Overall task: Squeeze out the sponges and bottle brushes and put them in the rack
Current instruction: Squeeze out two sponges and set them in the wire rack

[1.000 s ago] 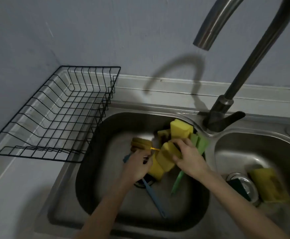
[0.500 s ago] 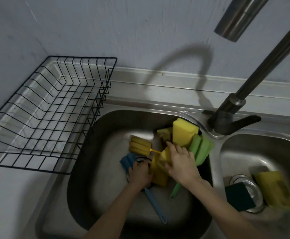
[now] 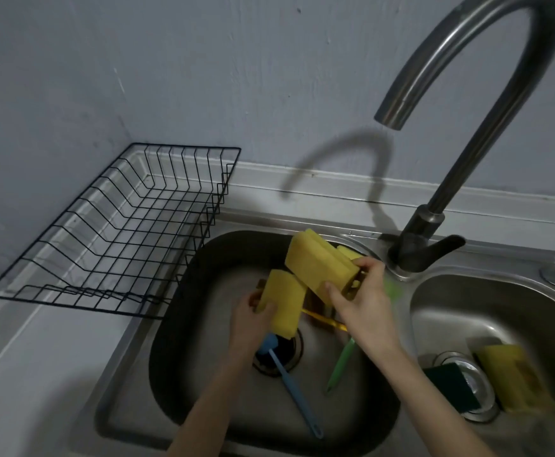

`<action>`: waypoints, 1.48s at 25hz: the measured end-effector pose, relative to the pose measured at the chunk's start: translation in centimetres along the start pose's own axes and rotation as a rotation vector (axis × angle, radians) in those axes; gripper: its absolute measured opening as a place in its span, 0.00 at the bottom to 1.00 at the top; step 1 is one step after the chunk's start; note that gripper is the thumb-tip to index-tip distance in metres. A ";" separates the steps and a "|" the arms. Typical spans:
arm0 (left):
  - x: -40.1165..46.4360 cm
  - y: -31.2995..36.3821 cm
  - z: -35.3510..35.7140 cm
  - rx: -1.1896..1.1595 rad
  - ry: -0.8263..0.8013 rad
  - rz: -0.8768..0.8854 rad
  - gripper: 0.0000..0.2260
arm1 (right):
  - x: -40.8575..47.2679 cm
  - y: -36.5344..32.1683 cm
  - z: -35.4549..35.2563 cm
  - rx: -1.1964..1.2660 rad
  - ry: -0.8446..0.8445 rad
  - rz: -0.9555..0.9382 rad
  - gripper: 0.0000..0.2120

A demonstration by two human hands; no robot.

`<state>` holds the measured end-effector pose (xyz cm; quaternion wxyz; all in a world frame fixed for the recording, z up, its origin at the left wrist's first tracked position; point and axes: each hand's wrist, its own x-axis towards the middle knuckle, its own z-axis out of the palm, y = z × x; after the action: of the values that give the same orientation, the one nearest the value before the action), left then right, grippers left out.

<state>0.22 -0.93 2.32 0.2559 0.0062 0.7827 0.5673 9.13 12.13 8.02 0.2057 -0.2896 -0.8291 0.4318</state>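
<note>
Over the left sink basin [image 3: 203,374], my left hand [image 3: 253,316] grips one yellow sponge [image 3: 284,300]. My right hand [image 3: 362,298] holds a larger stack of yellow sponges [image 3: 315,263], tilted up to the left. Beneath them lie a blue bottle brush [image 3: 294,387] across the drain, a green bottle brush [image 3: 340,364] and a yellow brush handle [image 3: 322,318]. The black wire rack [image 3: 118,232] stands on the counter to the left with nothing in it.
A tall curved steel faucet [image 3: 434,206] rises behind the sinks, its spout above the left basin. The right basin [image 3: 500,308] holds a yellow sponge [image 3: 513,377] and a dark green scouring pad [image 3: 450,387] by its drain. A grey wall stands close behind.
Both hands have lifted yellow sponges up out of the pile in the left basin; the right hand's stack now sits higher, and the brushes are left lying on the basin floor.
</note>
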 end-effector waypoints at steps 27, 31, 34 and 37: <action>-6.9 7.2 -19.2 -0.611 -0.122 0.361 0.28 | -4.7 -16.9 8.3 0.470 -0.370 -0.166 0.23; -4.0 7.2 -22.0 -0.498 -0.041 0.362 0.21 | -2.4 -17.6 11.4 0.407 -0.376 -0.139 0.11; -1.6 7.0 -23.7 -0.379 0.063 0.324 0.22 | 0.5 -17.5 13.1 0.316 -0.316 -0.119 0.14; 0.8 7.0 -24.6 -0.244 0.134 0.327 0.22 | 4.6 -17.3 15.6 0.091 -0.256 -0.169 0.18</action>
<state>-12.47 -19.95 13.74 0.1069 0.0643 0.7121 0.6909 -8.73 -2.11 14.47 0.1470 -0.1516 -0.8494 0.4836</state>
